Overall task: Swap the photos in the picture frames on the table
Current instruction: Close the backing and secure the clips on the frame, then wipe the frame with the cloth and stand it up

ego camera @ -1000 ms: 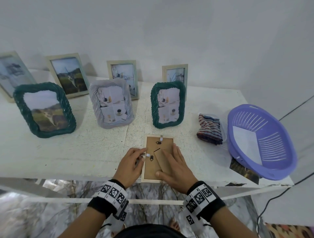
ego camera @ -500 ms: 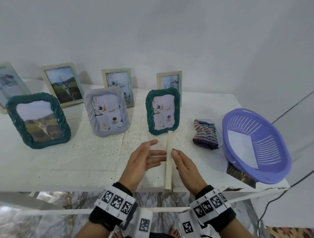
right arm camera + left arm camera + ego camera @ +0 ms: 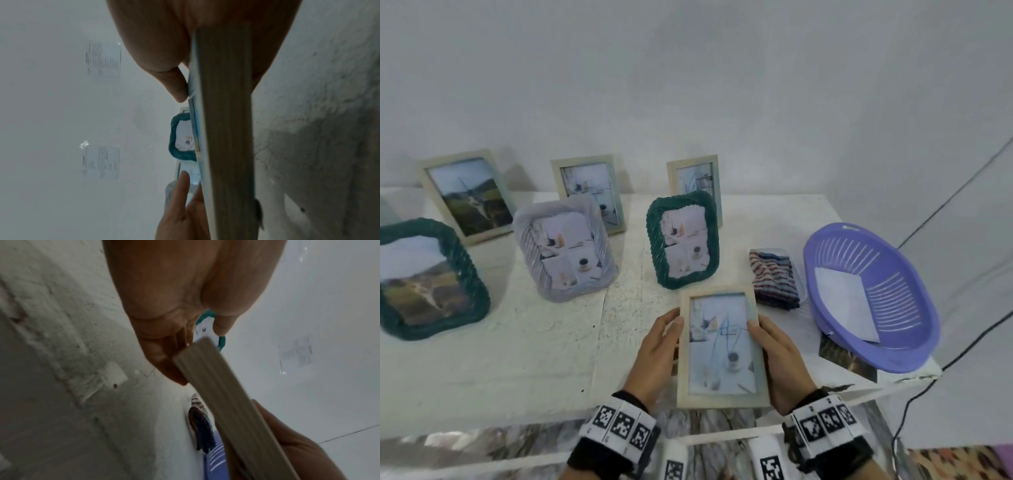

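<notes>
The stiff, light, glass-fronted wooden frame (image 3: 722, 346) is clamped by its long edges between left hand (image 3: 655, 356) and right hand (image 3: 779, 363), fingers curled behind.

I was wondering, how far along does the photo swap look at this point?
Done: the wooden frame shows a photo behind its front. In hand: left hand and right hand grip its side edges, face up. Left: standing it on the table; a loose photo lies beside the basket.

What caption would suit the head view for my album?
Both hands, left and right, hold a pale frame face-up at the table edge.
</notes>
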Available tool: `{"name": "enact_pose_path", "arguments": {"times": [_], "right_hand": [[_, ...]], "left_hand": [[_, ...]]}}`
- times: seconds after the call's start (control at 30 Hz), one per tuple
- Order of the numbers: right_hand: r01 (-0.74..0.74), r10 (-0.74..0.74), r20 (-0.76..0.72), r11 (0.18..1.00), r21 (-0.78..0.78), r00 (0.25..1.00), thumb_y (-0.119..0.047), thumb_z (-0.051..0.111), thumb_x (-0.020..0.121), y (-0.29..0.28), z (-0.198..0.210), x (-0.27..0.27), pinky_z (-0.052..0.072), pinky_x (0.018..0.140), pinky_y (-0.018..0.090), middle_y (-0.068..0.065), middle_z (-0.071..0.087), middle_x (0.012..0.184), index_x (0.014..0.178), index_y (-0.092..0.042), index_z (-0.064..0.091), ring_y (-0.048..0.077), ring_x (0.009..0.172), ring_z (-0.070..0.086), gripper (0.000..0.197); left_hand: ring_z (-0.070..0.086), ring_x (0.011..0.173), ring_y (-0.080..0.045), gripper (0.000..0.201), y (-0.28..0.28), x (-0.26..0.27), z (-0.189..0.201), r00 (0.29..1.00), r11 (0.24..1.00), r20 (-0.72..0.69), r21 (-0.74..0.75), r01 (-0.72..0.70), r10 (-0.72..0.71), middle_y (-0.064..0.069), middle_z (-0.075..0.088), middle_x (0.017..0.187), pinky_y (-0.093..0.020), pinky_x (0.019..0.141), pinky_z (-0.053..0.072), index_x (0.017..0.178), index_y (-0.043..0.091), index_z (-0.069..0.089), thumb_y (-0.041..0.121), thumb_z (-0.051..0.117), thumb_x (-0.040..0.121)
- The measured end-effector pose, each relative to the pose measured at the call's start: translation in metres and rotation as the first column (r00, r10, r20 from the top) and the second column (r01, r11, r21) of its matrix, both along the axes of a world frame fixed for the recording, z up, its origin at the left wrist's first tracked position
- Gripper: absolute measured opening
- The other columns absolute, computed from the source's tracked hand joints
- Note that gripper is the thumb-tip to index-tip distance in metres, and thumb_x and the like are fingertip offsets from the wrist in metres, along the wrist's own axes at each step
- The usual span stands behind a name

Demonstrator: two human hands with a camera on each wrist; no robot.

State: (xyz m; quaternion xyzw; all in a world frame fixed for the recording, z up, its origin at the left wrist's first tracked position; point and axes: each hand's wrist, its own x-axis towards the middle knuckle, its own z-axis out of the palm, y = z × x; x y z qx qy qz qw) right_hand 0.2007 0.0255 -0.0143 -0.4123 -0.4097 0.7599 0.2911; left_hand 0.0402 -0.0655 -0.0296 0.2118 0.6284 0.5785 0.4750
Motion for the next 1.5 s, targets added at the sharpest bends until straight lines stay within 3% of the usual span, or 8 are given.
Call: {"name": "enact_pose_path", "arguments": {"times": [0.13, 0.23, 0.4, 0.63, 0.9, 1.0, 1.17, 1.5], "right_hand": [[-0.062, 0.06, -0.055, 0.998, -0.033, 0.997, -0.02, 0.042, 0.101, 0.003, 0.012, -0.016, 0.057, 0.068, 0.034, 0.017, 0.069, 0.112, 0.118, -0.004, 0.06, 0.029, 0.097, 0.069, 0.029], [-0.219, 0.109, 0.348, 0.93, 0.295, 0.931, -0.029, 0.042, 0.102, 0.027, 0.012, -0.027, 0.052, 0.066, 0.023, 0.008, 0.069, 0.106, 0.121, -0.012, 0.059, 0.016, 0.088, 0.067, 0.031], [-0.53, -0.342, 0.768, 0.571, 0.627, 0.541, -0.026, 0.048, 0.097, 0.107, -0.008, -0.047, 0.033, 0.106, 0.036, 0.013, 0.05, 0.136, 0.135, -0.011, 0.048, 0.03, 0.125, 0.045, 0.041], [-0.679, -0.326, 0.945, 0.701, 0.22, -0.031, -0.028, 0.037, 0.096, 0.151, -0.026, -0.061, 0.037, 0.102, 0.052, 0.019, 0.028, 0.146, 0.137, -0.014, 0.041, 0.043, 0.128, 0.034, 0.044], [-0.672, -0.319, 0.945, 0.684, 0.286, 0.077, -0.012, 0.058, 0.081, 0.155, -0.031, -0.058, 0.041, 0.092, 0.042, 0.016, 0.038, 0.135, 0.133, -0.019, 0.044, 0.042, 0.115, 0.044, 0.054], [-0.566, -0.396, 0.839, 0.619, 0.544, 0.374, -0.01, 0.058, 0.085, 0.132, -0.012, -0.058, 0.044, 0.091, 0.04, 0.014, 0.045, 0.131, 0.127, -0.016, 0.055, 0.04, 0.103, 0.054, 0.043], [-0.469, -0.37, 0.584, 0.358, 0.808, 0.723, -0.03, 0.053, 0.097, 0.043, 0.042, -0.065, 0.049, 0.075, 0.02, -0.001, 0.046, 0.123, 0.122, -0.025, 0.061, 0.013, 0.088, 0.056, 0.027], [-0.67, -0.391, 0.664, 0.144, 0.728, 0.638, -0.022, 0.058, 0.088, -0.021, 0.033, -0.092, 0.046, 0.05, 0.027, 0.006, 0.051, 0.108, 0.107, -0.018, 0.066, 0.022, 0.082, 0.049, 0.021]], "left_hand": [[0.068, 0.1, -0.007, 0.025, -0.001, -0.005, 0.009, 0.996, 0.994, -0.013, 0.053, -0.093, 0.094, 0.005, 0.07, 0.113, -0.033, 0.089, 0.055, 0.123, 0.032, 0.054, 0.025, 0.047, 0.1], [0.063, 0.09, 0.012, 0.027, -0.004, -0.016, 0.014, 0.985, 0.987, -0.089, 0.083, -0.139, 0.146, 0.014, 0.064, 0.113, -0.006, 0.07, 0.049, 0.124, 0.035, 0.05, 0.022, 0.044, 0.102], [0.059, 0.088, 0.02, 0.026, -0.012, -0.033, 0.022, 0.96, 0.965, -0.133, 0.133, -0.227, 0.244, 0.024, 0.062, 0.106, -0.007, 0.08, 0.047, 0.123, 0.034, 0.05, 0.02, 0.04, 0.103], [0.054, 0.109, 0.009, 0.031, -0.019, -0.047, 0.021, 0.944, 0.945, -0.112, 0.145, -0.293, 0.31, 0.021, 0.058, 0.121, -0.025, 0.096, 0.041, 0.133, 0.032, 0.047, 0.027, 0.038, 0.104], [0.056, 0.097, 0.02, 0.034, -0.023, -0.054, 0.021, 0.933, 0.948, -0.205, 0.188, -0.258, 0.295, 0.024, 0.059, 0.116, -0.003, 0.08, 0.044, 0.135, 0.032, 0.044, 0.02, 0.036, 0.104], [0.05, 0.114, 0.016, 0.039, -0.023, -0.056, 0.021, 0.925, 0.951, -0.258, 0.207, -0.229, 0.279, 0.029, 0.054, 0.126, -0.02, 0.103, 0.039, 0.14, 0.038, 0.039, 0.023, 0.037, 0.104], [0.057, 0.098, 0.015, 0.043, -0.018, -0.054, 0.022, 0.905, 0.953, -0.329, 0.228, -0.2, 0.269, 0.026, 0.065, 0.095, -0.015, 0.092, 0.041, 0.146, 0.033, 0.036, 0.022, 0.037, 0.103], [0.033, 0.131, 0.015, 0.045, -0.011, -0.049, 0.029, 0.849, 0.957, -0.47, 0.263, -0.126, 0.241, 0.017, 0.041, 0.145, -0.003, 0.104, 0.028, 0.145, 0.025, 0.036, 0.021, 0.041, 0.101]]}}
